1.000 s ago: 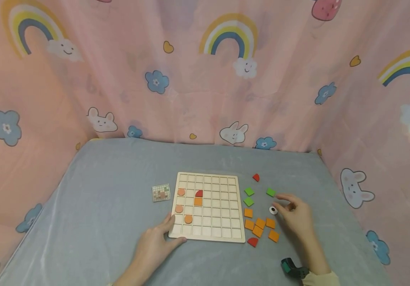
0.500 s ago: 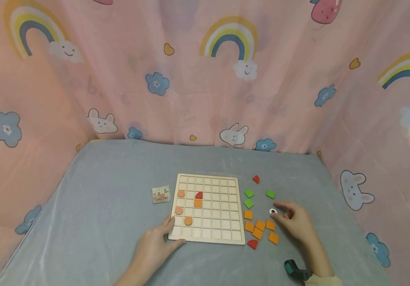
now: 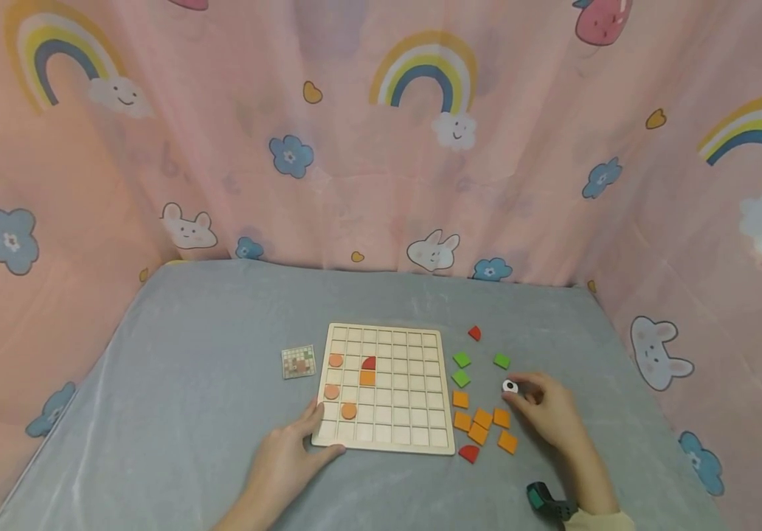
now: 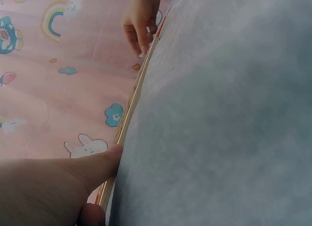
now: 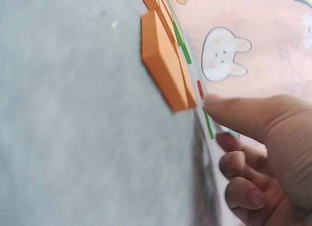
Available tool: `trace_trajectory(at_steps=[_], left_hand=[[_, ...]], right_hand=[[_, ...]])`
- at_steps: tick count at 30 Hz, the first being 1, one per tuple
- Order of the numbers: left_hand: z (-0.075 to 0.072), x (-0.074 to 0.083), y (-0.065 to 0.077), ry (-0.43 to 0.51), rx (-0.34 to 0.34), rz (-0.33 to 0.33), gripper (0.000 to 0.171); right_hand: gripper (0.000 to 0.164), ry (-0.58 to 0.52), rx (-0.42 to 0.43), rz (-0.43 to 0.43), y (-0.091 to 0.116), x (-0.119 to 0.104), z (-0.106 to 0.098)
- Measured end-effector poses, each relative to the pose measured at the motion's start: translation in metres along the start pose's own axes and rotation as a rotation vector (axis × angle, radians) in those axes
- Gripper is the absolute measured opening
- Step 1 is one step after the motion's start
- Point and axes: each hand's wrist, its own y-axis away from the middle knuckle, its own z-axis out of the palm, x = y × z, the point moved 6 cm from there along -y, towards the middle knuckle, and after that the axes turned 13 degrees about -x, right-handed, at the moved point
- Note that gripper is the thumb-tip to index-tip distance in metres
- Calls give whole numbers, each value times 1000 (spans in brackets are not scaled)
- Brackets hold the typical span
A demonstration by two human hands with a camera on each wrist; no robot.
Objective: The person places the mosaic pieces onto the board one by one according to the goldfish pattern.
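Observation:
In the head view my right hand (image 3: 553, 413) pinches a small round white piece with a black dot (image 3: 510, 386) between thumb and fingers, right of the loose tiles. From the right wrist the piece is hidden. My left hand (image 3: 286, 451) holds the near left corner of a pale wooden grid board (image 3: 414, 445), thumb along the front edge and fingers at the left edge. In the left wrist view the thumb (image 4: 97, 170) presses the board's edge. On the board sit orange discs (image 3: 349, 411), a red quarter-circle (image 3: 369, 363) and an orange square (image 3: 367, 378).
Loose orange squares (image 3: 478, 434), green squares (image 3: 462, 360) and two red quarter-circles (image 3: 469, 453) lie right of the board. A small pattern card (image 3: 298, 362) is to its left. A black device (image 3: 546, 501) is by my right wrist. A pink printed curtain (image 3: 354, 184) surrounds the table.
My right hand's fingertips have closed on the white piece, which has come up slightly and shifted. The left hand and the board stay in place.

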Motion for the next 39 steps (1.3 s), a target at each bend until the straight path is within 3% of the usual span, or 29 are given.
trace_trajectory(at_steps=[5, 15, 30, 39], left_hand=[[-1, 0, 0, 7, -3, -13, 78], [-1, -1, -1, 4, 5, -14, 78], [-2, 1, -1, -14, 9, -5, 78], [-2, 1, 0, -28, 19, 10, 77]], right_hand=[[31, -9, 136, -48, -4, -17, -13], [26, 7, 209, -95, -15, -43, -23], [28, 0, 203, -127, -28, -73, -16], [31, -12, 193, -216, -33, -98, -6]])
